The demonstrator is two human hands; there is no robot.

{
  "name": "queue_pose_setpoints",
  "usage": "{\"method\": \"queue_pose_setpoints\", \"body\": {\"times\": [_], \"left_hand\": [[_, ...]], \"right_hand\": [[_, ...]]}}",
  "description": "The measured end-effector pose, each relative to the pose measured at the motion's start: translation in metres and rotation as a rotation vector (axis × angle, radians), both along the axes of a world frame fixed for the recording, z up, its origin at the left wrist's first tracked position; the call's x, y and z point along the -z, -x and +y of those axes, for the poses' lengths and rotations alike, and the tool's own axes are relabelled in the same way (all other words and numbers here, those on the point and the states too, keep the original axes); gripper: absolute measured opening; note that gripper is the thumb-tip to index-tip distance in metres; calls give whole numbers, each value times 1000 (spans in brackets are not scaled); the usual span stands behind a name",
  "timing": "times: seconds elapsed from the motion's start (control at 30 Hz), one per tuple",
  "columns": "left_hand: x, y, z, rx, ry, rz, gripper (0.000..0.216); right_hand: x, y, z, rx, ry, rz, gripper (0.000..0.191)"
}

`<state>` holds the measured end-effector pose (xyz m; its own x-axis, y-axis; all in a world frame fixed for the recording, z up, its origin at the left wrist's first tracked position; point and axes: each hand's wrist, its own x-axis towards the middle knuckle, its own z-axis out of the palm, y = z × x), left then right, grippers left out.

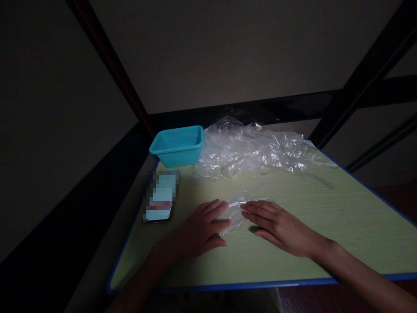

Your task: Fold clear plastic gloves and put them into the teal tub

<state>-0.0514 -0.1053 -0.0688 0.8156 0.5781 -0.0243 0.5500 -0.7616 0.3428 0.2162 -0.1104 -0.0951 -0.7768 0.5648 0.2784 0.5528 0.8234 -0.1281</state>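
A small clear plastic bag (235, 213) lies crumpled on the table in front of me. On its left side rests my left hand (205, 228), palm down with the fingers stretched out. My right hand (276, 226) lies flat on its right side, fingers extended and close to one another. Both hands touch the plastic, and part of it is hidden under them. Beyond my hands spreads a large heap of wrinkled clear plastic bags (254, 150).
The table (325, 226) has a pale green top and a blue edge. A turquoise plastic basin (179, 154) stands at its back left. In front of the basin lies a phone (161, 198) with its screen lit. A wall runs along the far side.
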Motion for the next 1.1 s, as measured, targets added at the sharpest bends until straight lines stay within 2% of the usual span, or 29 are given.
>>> {"method": "queue_pose_setpoints", "body": {"times": [0.1,0.23,0.33,0.53,0.77,0.9,1.1], "left_hand": [[-7,-1,-1,-171,96,-62,32],[-5,-15,4,-495,95,-101,37],[-2,-28,11,-618,106,-39,35],[-4,-35,32,-612,312,-52,47],[1,-34,47,-599,635,-322,49],[2,-36,49,-577,718,-432,44],[0,-33,51,-513,773,-452,50]], "right_hand": [[0,1,0,6,-1,0,40],[1,1,0,6,-3,14,40],[2,1,0,6,-8,27,39],[0,1,0,-5,-13,15,39],[-2,2,0,1,-2,27,38],[-4,2,-1,-5,-2,-7,40],[-3,2,0,9,17,12,39]]}}
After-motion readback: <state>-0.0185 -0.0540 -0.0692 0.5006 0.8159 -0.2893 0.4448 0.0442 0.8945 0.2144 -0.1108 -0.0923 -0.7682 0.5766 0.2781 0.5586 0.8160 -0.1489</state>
